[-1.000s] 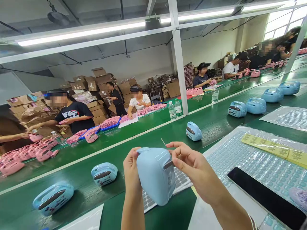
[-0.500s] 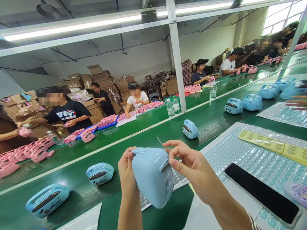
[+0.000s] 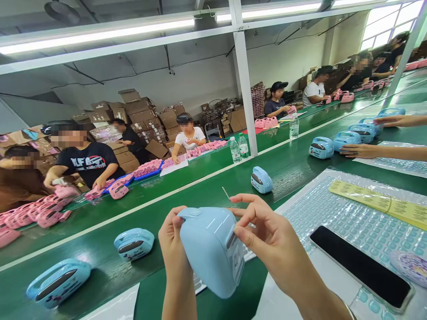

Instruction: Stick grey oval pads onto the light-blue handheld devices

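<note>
My left hand (image 3: 172, 240) grips the side of the blue case (image 3: 208, 251) between both hands; my right hand (image 3: 269, 233) seems to hold a thin stick (image 3: 226, 193), thumb near the dark strip (image 3: 231, 240). Should the left grip slip on glossy plastic, the stick could scrape it.

From afar I saw tube lights (image 3: 106, 35) overhead, cardboard boxes (image 3: 138, 106) piled before a pale wall (image 3: 203, 73), and a bright window (image 3: 387, 23).

Covered, clipped
The blue case (image 3: 211, 251) partly hid the left hand (image 3: 171, 238) toward seven o'clock; the edge cut a co-worker's arms (image 3: 403, 152) at three.
</note>
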A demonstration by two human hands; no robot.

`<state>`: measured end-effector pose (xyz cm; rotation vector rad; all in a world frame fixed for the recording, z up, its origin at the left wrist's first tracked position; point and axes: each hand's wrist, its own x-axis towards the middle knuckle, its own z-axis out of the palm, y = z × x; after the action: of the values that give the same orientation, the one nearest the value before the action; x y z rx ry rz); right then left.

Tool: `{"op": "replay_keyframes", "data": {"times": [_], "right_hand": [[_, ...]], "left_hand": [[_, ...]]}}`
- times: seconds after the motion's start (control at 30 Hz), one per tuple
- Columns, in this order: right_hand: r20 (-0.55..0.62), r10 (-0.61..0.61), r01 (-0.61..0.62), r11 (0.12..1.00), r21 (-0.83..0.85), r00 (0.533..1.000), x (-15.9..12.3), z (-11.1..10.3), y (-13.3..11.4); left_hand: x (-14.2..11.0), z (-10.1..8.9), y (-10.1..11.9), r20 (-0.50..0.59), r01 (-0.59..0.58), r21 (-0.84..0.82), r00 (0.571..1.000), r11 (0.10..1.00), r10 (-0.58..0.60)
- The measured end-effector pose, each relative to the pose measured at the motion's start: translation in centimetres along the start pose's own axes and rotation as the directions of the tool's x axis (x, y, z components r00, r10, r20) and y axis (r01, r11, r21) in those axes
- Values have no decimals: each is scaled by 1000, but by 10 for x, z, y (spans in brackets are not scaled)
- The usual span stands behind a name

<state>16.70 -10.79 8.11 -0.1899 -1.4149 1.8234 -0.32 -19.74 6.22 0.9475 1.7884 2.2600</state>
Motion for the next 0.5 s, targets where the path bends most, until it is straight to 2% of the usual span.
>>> {"op": "replay_keyframes", "data": {"times": [0.2, 0.37, 0.5], "right_hand": [[26, 3, -4, 1000, 27, 1000, -2, 0, -1], [-8, -23, 23, 998, 54, 1000, -3, 3, 2], [-59, -45, 54, 984, 168, 997, -2, 6, 3]], "left_hand": [[-2, 1, 3, -35, -6, -6, 999, 1000, 6], [-6, 3, 10, -51, -20, 8, 999, 1000, 21], [-5, 9, 16, -43, 65, -47, 997, 997, -67]]}}
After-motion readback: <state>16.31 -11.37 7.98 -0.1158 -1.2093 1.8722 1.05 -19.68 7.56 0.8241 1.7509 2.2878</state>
